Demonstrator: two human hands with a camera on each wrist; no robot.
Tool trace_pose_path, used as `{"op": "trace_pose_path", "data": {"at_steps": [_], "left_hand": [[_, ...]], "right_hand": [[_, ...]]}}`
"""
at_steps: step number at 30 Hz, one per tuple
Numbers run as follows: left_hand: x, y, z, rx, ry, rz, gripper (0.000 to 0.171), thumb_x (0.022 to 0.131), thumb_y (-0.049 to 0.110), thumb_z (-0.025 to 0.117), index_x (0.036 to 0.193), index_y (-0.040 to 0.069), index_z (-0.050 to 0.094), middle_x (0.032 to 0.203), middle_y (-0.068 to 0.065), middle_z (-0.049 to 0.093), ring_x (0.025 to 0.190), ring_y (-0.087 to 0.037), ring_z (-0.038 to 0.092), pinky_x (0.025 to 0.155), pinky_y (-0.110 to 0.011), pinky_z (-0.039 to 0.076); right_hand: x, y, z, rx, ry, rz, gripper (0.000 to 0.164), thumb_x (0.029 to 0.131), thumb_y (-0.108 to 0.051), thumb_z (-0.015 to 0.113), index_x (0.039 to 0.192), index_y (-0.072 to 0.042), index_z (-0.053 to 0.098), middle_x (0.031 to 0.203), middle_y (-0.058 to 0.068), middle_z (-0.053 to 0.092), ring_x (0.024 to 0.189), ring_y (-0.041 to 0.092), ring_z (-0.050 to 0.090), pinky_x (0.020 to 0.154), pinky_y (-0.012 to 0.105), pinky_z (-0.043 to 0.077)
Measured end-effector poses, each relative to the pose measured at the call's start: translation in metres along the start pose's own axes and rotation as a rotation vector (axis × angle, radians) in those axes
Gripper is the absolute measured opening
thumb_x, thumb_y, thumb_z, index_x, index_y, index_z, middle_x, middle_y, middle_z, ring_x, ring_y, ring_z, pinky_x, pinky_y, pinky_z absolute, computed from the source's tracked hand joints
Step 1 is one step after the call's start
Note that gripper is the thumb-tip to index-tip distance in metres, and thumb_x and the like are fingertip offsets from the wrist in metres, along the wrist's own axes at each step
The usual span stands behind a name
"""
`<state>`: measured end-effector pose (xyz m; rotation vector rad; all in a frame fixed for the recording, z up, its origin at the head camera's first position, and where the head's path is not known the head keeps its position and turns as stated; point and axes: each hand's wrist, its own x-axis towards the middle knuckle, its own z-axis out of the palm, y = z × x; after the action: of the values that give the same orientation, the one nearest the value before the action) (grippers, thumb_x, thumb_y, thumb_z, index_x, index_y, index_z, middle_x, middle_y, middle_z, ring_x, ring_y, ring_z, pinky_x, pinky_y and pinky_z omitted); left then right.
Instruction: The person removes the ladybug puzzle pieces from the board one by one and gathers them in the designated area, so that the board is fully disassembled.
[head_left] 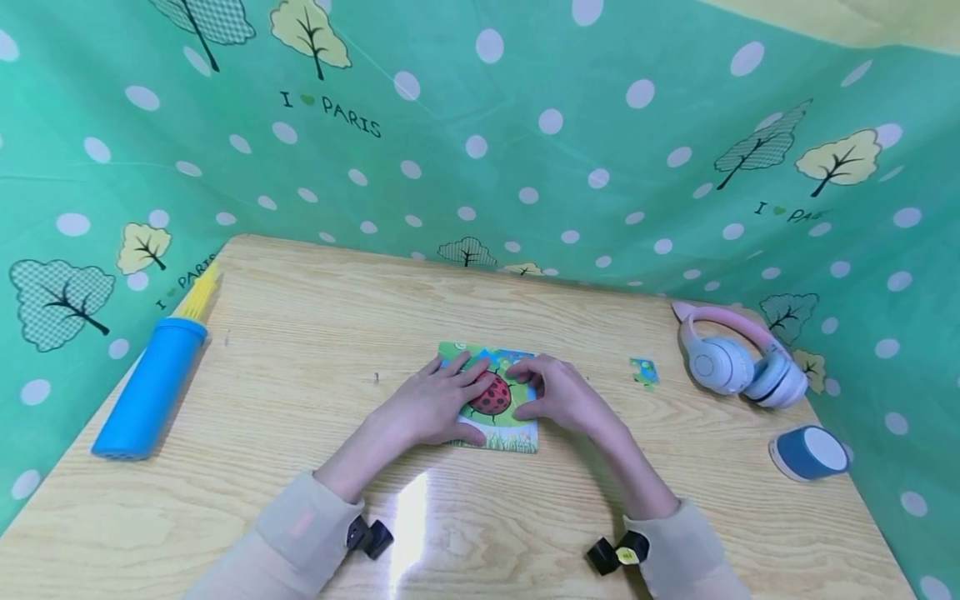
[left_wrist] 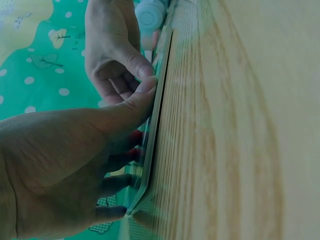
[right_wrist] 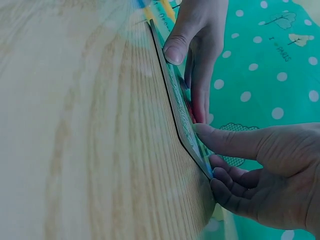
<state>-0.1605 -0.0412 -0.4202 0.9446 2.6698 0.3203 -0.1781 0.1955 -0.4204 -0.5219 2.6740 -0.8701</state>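
Note:
A flat jigsaw board [head_left: 510,437] with a red, black-spotted ladybug picture [head_left: 492,396] lies on the wooden table in the head view. My left hand [head_left: 435,404] rests across its left part, fingers spread over the picture and thumb near the lower edge. At the right side of the board, my right hand [head_left: 566,392] has bent fingers, with thumb and fingertips apart on its surface. The right wrist view shows the right hand's fingertips [right_wrist: 215,184] right at the edge of the board [right_wrist: 172,95]. A loose jigsaw piece [head_left: 643,372], blue and green, lies farther right.
A blue hand pump [head_left: 153,387] with yellow sticks beside its top lies at the left table edge. Pink and white headphones [head_left: 723,364] and a blue cylinder with a white top [head_left: 808,452] sit at the right. A green dotted cloth [head_left: 480,167] hangs behind.

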Motion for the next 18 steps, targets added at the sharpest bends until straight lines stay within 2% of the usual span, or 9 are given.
{"op": "trace_pose_path", "data": {"at_steps": [18], "left_hand": [[0.0008,0.0006,-0.0006,0.0,-0.005,-0.006,0.09,0.089,0.062,0.068,0.161,0.019,0.036,0.173,-0.005,0.023,0.162,-0.033,0.018,0.129,-0.06,0.021]], "right_hand": [[0.0004,0.001,0.0003,-0.024,-0.018,-0.018,0.046,0.079,-0.013,0.089,0.123,-0.011,0.073,0.115,0.003,0.073,0.097,0.018,0.061,0.087,0.035,0.054]]}}
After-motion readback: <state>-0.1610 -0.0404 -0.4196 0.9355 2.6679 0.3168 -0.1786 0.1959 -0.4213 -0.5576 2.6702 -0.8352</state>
